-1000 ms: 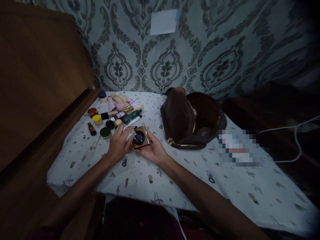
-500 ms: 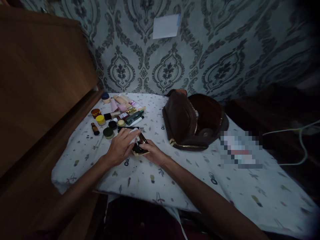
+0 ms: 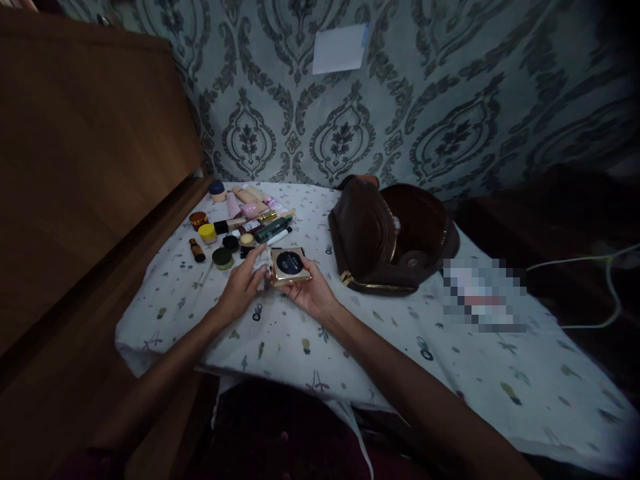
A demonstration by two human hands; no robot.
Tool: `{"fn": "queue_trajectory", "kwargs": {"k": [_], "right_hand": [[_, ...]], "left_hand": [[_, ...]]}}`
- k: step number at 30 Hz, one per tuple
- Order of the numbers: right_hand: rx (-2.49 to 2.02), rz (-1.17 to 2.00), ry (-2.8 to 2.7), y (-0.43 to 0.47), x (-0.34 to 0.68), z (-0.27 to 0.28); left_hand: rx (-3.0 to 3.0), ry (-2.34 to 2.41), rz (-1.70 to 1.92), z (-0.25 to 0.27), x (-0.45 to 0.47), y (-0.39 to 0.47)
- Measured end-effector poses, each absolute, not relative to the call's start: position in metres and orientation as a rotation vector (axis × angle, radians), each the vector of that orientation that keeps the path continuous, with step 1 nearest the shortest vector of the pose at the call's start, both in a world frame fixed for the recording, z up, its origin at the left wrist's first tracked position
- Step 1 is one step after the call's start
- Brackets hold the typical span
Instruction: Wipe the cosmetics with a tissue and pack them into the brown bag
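Observation:
A square gold compact (image 3: 291, 264) with a round black label faces up above the cloth-covered table. My right hand (image 3: 315, 291) grips it from the right, with the thumb on its edge and fingers underneath. At its left side my left hand (image 3: 241, 285) pinches a crumpled white wipe or tissue (image 3: 263, 259) against the compact's edge. Just beyond the hands lie a dark green-lidded jar (image 3: 223, 258), a small cream-topped pot (image 3: 247, 239) and a white tube (image 3: 279, 237). A black item behind the compact is partly hidden.
Several cosmetics, among them a yellow-lidded jar (image 3: 207, 233), a dark green tube (image 3: 273, 228) and a small brown bottle (image 3: 197, 250), lie at the table's back left. An open brown bag (image 3: 365, 240) stands right of my hands. A wooden cabinet (image 3: 95, 107) borders the left.
The compact has turned, so its labelled face now shows flat upward. My left hand has drawn back from over it to its left edge, with the white wipe. The view has shifted slightly.

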State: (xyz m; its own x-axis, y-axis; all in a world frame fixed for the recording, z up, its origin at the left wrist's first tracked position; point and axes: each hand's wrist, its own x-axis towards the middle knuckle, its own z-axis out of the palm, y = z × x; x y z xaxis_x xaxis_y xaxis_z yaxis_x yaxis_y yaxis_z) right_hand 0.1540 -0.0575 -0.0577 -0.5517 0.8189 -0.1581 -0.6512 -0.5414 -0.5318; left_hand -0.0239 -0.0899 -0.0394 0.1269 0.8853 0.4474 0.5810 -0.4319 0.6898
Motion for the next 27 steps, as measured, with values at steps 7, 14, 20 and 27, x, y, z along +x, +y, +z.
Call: {"fn": "queue_trajectory", "kwargs": {"k": [7, 14, 20, 27], "right_hand": [[-0.597, 2.013, -0.557, -0.055, 0.150, -0.067], [-0.613, 1.832, -0.575, -0.053, 0.150, -0.067], [-0.597, 1.831, -0.749, -0.056, 0.148, -0.070], [-0.645, 1.784, -1.018, -0.061, 0.145, -0.074]], "left_hand": [[1.998, 1.462, 1.217, -0.045, -0.018, -0.098], [2.183, 1.348, 1.212, -0.045, -0.017, -0.111], [2.364, 1.301, 1.187, -0.046, -0.020, -0.115], [2.425, 1.314, 1.294, -0.039, -0.007, -0.098]]}}
